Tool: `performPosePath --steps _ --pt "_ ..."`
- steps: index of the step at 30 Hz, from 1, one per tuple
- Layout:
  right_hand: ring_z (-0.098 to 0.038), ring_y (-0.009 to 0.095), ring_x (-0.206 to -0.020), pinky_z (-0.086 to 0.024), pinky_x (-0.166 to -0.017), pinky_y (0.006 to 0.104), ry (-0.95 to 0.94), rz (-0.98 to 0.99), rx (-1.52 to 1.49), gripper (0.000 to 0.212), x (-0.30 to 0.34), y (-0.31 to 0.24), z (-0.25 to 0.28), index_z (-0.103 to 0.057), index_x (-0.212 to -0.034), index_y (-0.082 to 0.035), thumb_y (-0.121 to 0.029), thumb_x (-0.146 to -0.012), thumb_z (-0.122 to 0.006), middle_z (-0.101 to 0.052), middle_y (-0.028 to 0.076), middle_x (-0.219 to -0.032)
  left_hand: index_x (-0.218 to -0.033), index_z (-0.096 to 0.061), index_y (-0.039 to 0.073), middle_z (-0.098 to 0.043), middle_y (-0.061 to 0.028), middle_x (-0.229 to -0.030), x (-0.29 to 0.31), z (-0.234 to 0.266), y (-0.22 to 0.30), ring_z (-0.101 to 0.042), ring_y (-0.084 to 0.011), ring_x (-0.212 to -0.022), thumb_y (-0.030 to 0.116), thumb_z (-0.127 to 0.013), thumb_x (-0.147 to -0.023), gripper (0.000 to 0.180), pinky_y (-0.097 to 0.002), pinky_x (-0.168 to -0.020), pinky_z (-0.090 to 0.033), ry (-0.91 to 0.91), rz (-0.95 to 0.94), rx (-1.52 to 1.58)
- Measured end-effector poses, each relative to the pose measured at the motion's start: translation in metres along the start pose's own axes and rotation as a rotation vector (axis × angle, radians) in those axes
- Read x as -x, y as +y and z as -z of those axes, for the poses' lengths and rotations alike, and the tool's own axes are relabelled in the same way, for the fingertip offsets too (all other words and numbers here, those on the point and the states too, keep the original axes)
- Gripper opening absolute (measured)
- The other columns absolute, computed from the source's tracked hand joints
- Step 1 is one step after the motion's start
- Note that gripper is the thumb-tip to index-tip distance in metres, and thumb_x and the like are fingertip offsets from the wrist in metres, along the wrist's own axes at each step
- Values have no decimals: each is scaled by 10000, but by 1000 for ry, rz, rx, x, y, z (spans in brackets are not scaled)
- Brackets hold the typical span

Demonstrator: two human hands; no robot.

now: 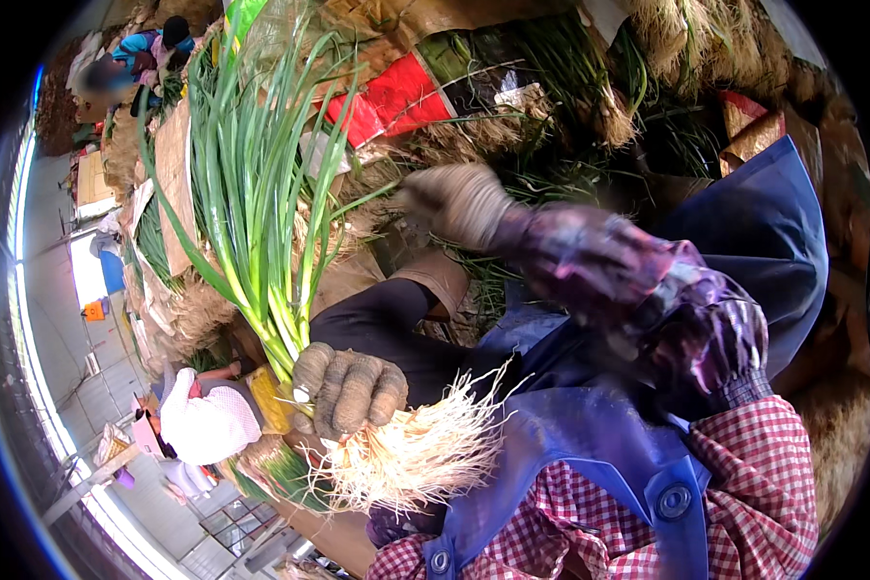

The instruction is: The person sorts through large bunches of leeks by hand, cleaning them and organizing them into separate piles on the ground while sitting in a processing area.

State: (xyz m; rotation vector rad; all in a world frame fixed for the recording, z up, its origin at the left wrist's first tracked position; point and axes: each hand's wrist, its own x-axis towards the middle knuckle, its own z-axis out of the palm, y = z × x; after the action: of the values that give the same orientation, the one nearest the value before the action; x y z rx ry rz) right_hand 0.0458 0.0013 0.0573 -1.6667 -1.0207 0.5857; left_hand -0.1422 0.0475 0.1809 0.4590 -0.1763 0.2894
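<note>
My left hand [350, 391], in a dirt-stained glove, is closed around the lower stems of a bunch of green onions [278, 329]. Their long green leaves rise toward the upper left. A mass of pale roots [416, 464] and some dry, papery skin stick out below the fist, toward the lower right. Higher up and to the right, apart from the bunch's main stems, is my right hand [459, 205], also gloved. Motion blurs it, so I cannot make out its fingers or anything in them.
Heaps of rooted green plants [681, 43] lie at the upper right. A red package [391, 101] rests beyond my hands. A blue apron [590, 440] covers my lap. At the left are a person in a white head covering [208, 418] and, farther off, another person [150, 53].
</note>
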Motion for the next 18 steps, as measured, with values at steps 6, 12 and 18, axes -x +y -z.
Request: performPosePath --steps 6,12,18 --pt "-637 182 -773 -516 -669 306 -364 -240 -280 459 22 52 51 -513 -1250 -52 -276 -861 -608 -652 103 -1044 -1055 -535 79 -591 34 -633 -15 35 5 -579 -123 -661 177 -617 -808 278 -342 -719 -477 -28 50 -24" --pt "-553 68 -777 -462 -698 232 -760 -17 -1076 475 42 -20 38 -563 -1169 4 -366 -873 -608 -623 15 -952 -1081 -547 46 -641 -34 -772 -60 44 30 -619 -183 -761 184 -611 -809 312 -393 -749 -507 339 -38 -586" --pt "-306 54 -365 -224 -340 203 -586 -215 -1389 203 33 2 101 -572 -947 -21 -217 -902 -544 -400 -32 -528 -1016 -620 16 -654 -128 -964 -121 59 49 -637 -280 -837 208 -629 -824 271 -444 -773 -530 757 -182 -421"
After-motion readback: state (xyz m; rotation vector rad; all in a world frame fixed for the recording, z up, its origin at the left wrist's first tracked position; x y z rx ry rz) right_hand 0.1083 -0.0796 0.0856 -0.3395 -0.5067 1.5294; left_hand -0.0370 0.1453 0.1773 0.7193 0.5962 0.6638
